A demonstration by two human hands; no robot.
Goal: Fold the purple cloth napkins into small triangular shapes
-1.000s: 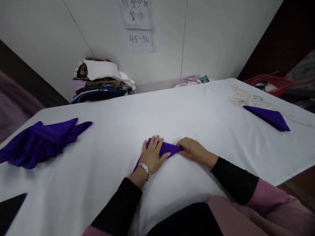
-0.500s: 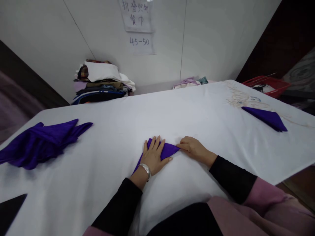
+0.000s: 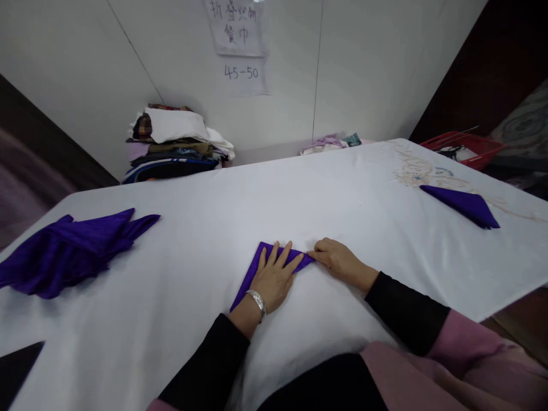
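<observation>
Purple cloth (image 3: 252, 269): folded, flat on the white surface (image 3: 184, 268).
Left hand (image 3: 273, 279): fingers spread over cloth.
Right hand (image 3: 338, 260): narrow pinch at cloth's tip.
Folded edge: best smoothed evenly, tip taut.

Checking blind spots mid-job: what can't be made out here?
Cloth, middle: head view, under left hand.
Cloth, right tip: head view, partly behind right hand.
Heap, left end: head view, cut by left edge.
Upper sign, top: head view, cut by top edge.
</observation>
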